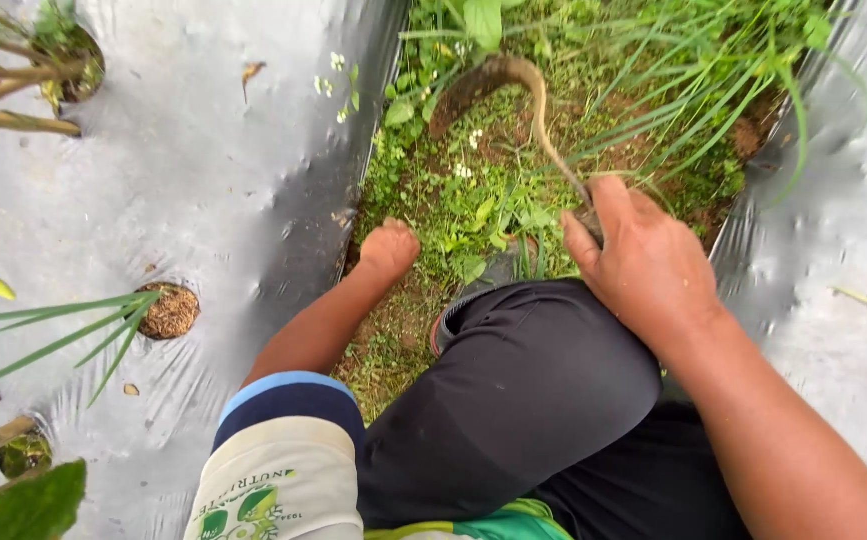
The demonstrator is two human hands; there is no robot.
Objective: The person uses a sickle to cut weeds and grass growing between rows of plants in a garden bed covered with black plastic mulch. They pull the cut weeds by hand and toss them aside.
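Head view, only one camera. Person squatting in a weedy furrow [514,190] between two beds covered in silver plastic mulch [204,170].

Right hand [644,265] is wrapped tight around the handle of a sickle [514,85]. Handle end is buried in the fist. The thin shank runs up and left from the hand, and the curved rusty blade arcs over the weeds near the top of the furrow, tip pointing down-left toward the left sheet's edge. Can't tell if the blade touches the ground or sits just above it.

Left hand [389,248] is clenched down low in the weeds [474,215], right beside the left mulch edge. It looks like it's gripping a tuft, but the fingers are hidden from here, so I can't confirm what's inside. Black-trousered knee [524,380] sits between the arms; a shoe [494,275] pokes out just behind the weeds.

Mulch has planting holes: one with dry husk fill [169,312] on the left, one with a woody stem [69,60] top left. Long grass blades [714,90] hang over the right sheet.

Risks, my read:
- Left hand sits in the blade's pull path; a draw toward the body could reach the fist or the shoe.
- Blade tip is near the left sheet; a wide swing could slit the plastic.
- Tall grass on the right could snag the shank and deflect the stroke.
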